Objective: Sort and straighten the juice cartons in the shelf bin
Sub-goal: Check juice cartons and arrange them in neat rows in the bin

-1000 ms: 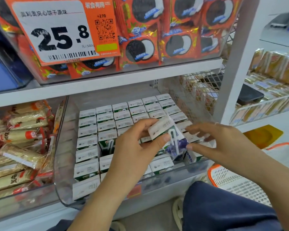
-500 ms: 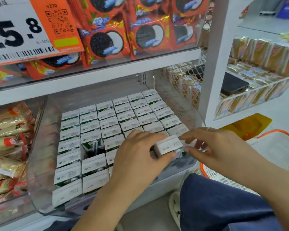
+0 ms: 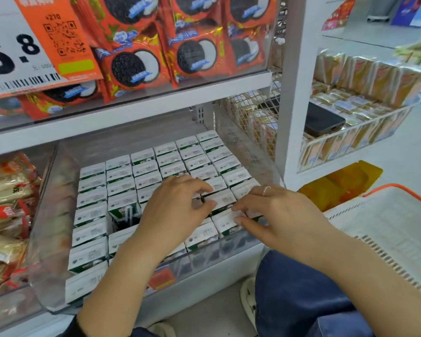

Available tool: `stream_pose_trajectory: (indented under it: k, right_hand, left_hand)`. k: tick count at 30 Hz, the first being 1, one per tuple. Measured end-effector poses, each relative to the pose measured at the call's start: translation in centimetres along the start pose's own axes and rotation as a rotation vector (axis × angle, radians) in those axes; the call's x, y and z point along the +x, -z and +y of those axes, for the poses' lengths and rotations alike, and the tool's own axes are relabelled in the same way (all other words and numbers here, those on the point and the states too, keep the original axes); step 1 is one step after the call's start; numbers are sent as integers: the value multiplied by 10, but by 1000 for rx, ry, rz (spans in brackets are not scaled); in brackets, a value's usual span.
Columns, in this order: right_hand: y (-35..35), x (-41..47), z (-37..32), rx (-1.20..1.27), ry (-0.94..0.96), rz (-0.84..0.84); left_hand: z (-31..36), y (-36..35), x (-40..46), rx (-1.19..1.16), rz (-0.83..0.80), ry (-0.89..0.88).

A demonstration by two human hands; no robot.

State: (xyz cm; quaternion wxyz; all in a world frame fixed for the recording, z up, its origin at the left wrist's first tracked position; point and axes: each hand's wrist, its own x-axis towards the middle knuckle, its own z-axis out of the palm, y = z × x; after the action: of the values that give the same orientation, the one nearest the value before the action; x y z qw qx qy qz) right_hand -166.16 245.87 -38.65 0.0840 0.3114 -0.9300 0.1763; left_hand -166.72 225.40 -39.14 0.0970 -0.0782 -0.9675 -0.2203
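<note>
Orange-red cookie packs [image 3: 141, 66] on shelf above hands, behind clear front. Price sign [image 3: 22, 45], white and orange with QR code, up-left of left hand. Wrapped snack bars [image 3: 7, 203] in bin left of left hand. Dark phone [image 3: 323, 120] on yellow packets [image 3: 365, 76] in wire basket, up-right of right hand. White basket, orange rim [image 3: 399, 190], right of right hand. Yellow object [image 3: 343, 181] just beyond it. Blue denim [image 3: 301, 295] below right hand.

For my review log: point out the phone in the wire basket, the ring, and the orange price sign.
phone [image 3: 323, 120]: head view, on its dark back.
ring [image 3: 267, 190]: head view, on the band.
price sign [image 3: 66, 40]: head view, on its QR code.
</note>
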Motion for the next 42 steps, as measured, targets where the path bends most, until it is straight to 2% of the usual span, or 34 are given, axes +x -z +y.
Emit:
stream_pose_trajectory:
  k: [11,13,16,20,25,28,30,33,42]
  right_hand:
    - [-7,-4,2,39,2,-2]
    - [-6,-4,2,42,6,-3]
    - [-7,-4,3,36,9,-15]
    - [-4,-2,2,73,-9,0]
    - [5,3,-6,255,-128,246]
    - [8,8,-16,414,-200,279]
    - [7,10,-25,520,-224,202]
    - [6,16,-41,560,-230,115]
    - [-13,35,-65,427,-225,243]
  left_hand:
    - [11,9,21,331,-207,-99]
    - [11,9,22,306,-200,-104]
    - [5,8,16,193,-113,-92]
    - [1,13,7,-4,119,-114]
    - [9,24,-7,-689,344,83]
    - [14,25,-13,-1016,328,241]
    - [14,28,-16,-1084,240,292]
    - [14,34,-21,-1096,169,271]
    - [8,37,-24,-1174,235,314]
